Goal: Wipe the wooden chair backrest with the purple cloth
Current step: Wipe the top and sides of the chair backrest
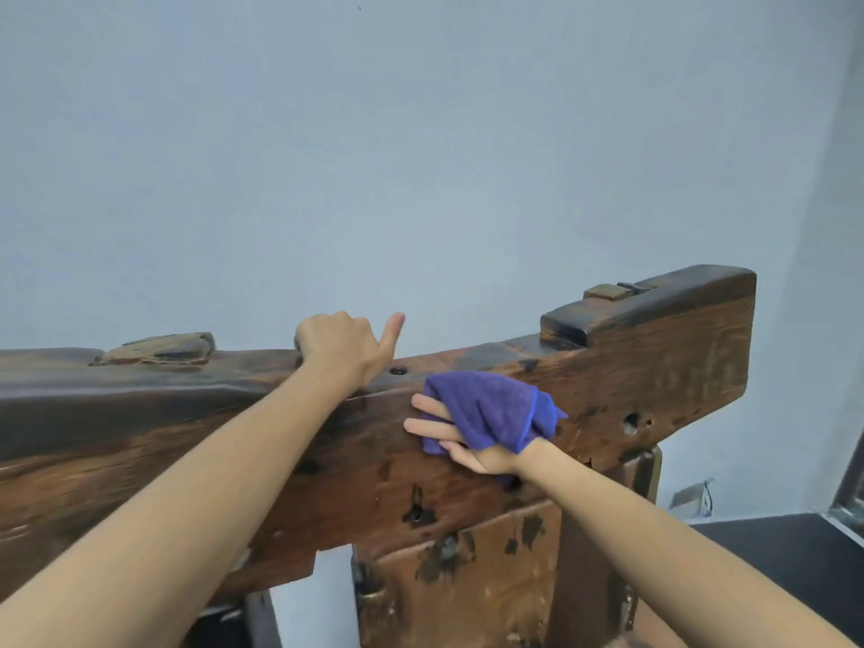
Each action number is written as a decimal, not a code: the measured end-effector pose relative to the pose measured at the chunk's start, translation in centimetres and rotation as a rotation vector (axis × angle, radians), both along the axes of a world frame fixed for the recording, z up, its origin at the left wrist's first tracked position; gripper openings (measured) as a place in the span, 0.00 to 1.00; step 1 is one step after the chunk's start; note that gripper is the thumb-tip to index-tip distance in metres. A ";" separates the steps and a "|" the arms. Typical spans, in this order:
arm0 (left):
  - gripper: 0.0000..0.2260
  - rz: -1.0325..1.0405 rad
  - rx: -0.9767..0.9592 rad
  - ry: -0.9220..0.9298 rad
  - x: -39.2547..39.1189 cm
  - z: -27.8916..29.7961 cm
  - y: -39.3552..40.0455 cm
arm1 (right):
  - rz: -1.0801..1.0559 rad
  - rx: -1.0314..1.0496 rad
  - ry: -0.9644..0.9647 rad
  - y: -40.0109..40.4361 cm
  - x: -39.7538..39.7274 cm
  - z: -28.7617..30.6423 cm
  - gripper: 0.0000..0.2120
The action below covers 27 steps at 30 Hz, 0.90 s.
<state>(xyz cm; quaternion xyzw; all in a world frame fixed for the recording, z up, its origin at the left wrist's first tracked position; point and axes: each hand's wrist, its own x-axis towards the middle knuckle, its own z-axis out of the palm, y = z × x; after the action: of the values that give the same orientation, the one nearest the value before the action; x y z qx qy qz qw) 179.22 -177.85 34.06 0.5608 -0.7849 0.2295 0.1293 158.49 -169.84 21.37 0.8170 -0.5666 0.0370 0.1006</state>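
Two bare hands are working on the wooden chair backrest (280, 441), a thick dark-stained rail running across the view and rising toward the right. Left hand (343, 350) is gripping the rail's top edge, fingers curled over the far side and out of sight, thumb sticking up free. Right hand (472, 441) is pressing the purple cloth (491, 406) flat against the near face of the rail, just below the top edge and right of the left hand. Cloth is bunching over the back of the right hand and wrapping under the palm; fingers (428, 425) are lying extended and pointing left on the wood, so the hand is holding the cloth against the rail rather than fisting it. Both forearms are reaching in from the bottom corners. Raised block (654, 301) is sitting at the rail's right end, and a pale worn patch (159, 350) is showing on the top edge at left. Dark knots and holes are dotting the wood. Post (467, 582) is standing under the rail. Blue-grey wall (421, 156) is filling the background, and dark floor (785, 554) is showing at lower right.
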 end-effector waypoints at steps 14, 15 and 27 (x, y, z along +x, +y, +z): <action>0.50 -0.204 0.777 0.216 -21.3 -1.2 -1.6 | 0.068 -0.373 -0.133 2.4 -28.7 -1.2 0.27; 0.52 -0.222 0.781 0.251 -22.9 -1.4 -1.3 | 0.081 -0.401 -0.122 2.4 -31.0 -0.9 0.28; 0.50 -0.221 0.740 0.547 -28.5 -2.8 -3.3 | -0.297 -0.892 -0.680 1.9 -46.0 0.6 0.30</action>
<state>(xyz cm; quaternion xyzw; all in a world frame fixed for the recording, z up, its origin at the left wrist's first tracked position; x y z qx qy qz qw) 150.67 -181.15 31.25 0.5222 -0.8061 -0.2370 0.1462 112.49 -167.94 21.95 0.5495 -0.6054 0.5181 0.2514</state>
